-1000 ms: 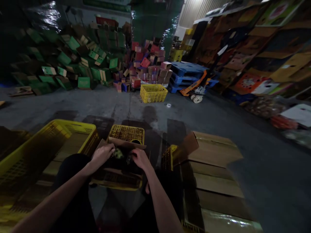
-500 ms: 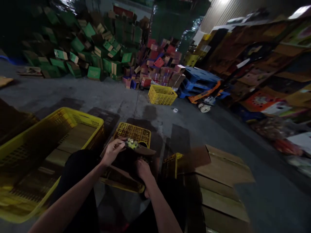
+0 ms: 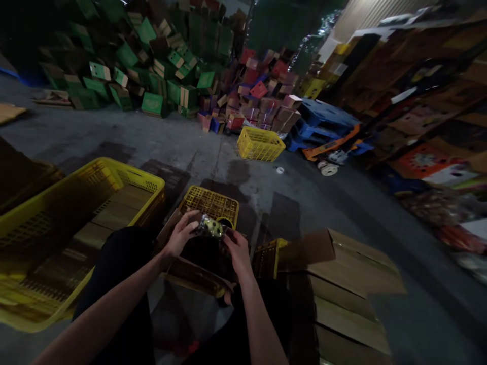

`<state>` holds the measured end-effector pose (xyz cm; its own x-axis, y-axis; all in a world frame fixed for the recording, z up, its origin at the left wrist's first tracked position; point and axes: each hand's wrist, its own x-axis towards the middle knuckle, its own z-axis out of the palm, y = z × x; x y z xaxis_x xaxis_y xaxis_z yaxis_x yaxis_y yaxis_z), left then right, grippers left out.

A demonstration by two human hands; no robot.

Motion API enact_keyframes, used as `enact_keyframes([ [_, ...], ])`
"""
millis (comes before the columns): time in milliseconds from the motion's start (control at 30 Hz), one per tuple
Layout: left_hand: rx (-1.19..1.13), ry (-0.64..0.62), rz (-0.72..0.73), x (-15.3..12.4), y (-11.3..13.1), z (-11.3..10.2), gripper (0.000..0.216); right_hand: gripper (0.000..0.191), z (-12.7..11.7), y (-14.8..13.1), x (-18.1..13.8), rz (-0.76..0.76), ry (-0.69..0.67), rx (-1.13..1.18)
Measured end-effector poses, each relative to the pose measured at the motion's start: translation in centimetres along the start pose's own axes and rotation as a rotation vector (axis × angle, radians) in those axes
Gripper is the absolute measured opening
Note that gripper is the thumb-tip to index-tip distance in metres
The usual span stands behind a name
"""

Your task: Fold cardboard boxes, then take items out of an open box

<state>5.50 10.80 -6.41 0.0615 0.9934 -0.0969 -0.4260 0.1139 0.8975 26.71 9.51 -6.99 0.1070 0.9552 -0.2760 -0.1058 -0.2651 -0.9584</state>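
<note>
Both hands, left hand [image 3: 181,234] and right hand [image 3: 236,247], pinch one wrapped fruit [image 3: 210,226] over the open carton [image 3: 198,263] (contents too dark to judge).

We see our two arms bare with no sleeves, our left hand [image 3: 181,235] and right hand [image 3: 238,249] without gloves or rings, and dark black pants on our legs.
</note>
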Motion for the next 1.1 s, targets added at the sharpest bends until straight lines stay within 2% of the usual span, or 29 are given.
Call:
enact_keyframes([
  [133, 0.092, 0.001, -0.101, -0.1, -0.8, -0.2, 0.052, 0.033, -0.7, 0.2, -0.1, -0.086, -0.004, -0.154],
  [300, 0.007, -0.003, -0.205, -0.1, -1.4, -0.8, 0.054, 0.027, -1.2, -0.2, -0.9, -0.144, -0.022, -0.189],
  [500, -0.035, -0.007, -0.205, 0.1, -1.6, -1.1, 0.048, 0.024, -1.2, -0.6, -1.2, -0.171, -0.028, -0.176],
  [667, -0.056, -0.056, -0.238, 0.0, -1.3, -0.8, 0.056, 0.024, -1.2, -0.6, -0.8, -0.196, 0.012, -0.183],
  [833, 0.022, -0.074, -0.445, -0.1, -1.7, -0.8, 0.060, 0.022, -1.1, -0.8, -0.9, -0.242, 0.007, -0.267],
  [900, 0.019, -0.095, -0.487, -0.2, -1.9, -0.9, 0.061, 0.020, -1.0, -1.0, -1.0, -0.291, -0.027, -0.295],
  [1100, -0.086, -0.151, -0.306, -0.3, -1.3, -0.7, 0.050, 0.018, -0.8, -1.5, -0.8, -0.365, -0.065, -0.266],
])
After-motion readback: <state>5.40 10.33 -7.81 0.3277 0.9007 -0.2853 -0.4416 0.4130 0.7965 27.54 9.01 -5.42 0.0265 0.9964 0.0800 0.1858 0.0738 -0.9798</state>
